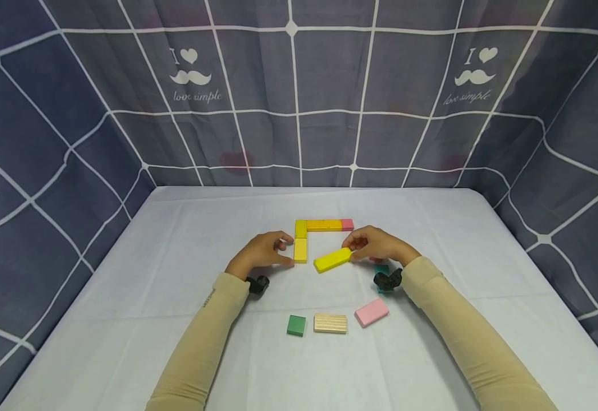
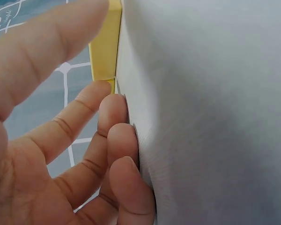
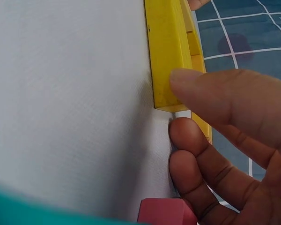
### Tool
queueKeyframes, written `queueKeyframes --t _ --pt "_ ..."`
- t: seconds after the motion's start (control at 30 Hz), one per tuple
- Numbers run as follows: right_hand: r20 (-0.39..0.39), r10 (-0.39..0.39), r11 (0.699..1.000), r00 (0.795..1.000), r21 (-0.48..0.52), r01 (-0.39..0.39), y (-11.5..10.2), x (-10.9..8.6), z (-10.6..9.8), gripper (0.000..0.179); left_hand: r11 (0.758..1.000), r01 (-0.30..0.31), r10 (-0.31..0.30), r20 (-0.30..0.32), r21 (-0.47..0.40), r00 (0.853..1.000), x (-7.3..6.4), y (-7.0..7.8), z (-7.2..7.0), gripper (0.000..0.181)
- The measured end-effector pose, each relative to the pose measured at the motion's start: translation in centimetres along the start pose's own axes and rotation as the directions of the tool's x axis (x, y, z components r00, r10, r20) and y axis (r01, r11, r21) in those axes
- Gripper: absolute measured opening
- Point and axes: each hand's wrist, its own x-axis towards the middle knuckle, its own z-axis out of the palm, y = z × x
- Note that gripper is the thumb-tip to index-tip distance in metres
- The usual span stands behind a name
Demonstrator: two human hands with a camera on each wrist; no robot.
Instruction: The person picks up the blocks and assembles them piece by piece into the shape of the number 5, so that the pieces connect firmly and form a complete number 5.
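In the head view, an L-shaped run of flat blocks lies on the white cloth: an upper yellow block (image 1: 301, 228), a lower yellow block (image 1: 300, 251), a long yellow block (image 1: 324, 225) and a small pink block (image 1: 347, 225) at its right end. My left hand (image 1: 263, 251) is at the left side of the lower blocks, fingers loosely bent; its thumb and index fingertips lie against or very close to them. My right hand (image 1: 378, 244) pinches one end of another long yellow block (image 1: 332, 260), which lies slanted to the right of the L. The right thumb (image 3: 196, 86) presses that end.
Partly under the right wrist are a teal block (image 1: 382, 269) and a reddish-pink block (image 3: 164, 212). Nearer me lie a green square block (image 1: 296, 325), a ridged wooden block (image 1: 330, 323) and a pink block (image 1: 372, 313). Dark checked curtain (image 1: 329, 137) surrounds the table.
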Motion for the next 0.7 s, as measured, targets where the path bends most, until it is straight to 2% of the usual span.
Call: queueKeyframes --t 0.3,0.7 --pt "-0.008 -0.002 1.000 1.000 -0.019 0.002 -0.2 0.5 0.0 0.026 1.000 0.023 -0.023 0.017 -0.018 1.000 0.3 -0.2 0.0 0.058" --pt "-0.040 -0.003 0.996 0.999 -0.088 -0.001 -0.4 1.3 -0.1 0.027 0.999 0.032 -0.032 0.009 -0.013 0.999 0.2 -0.1 0.1 0.058"
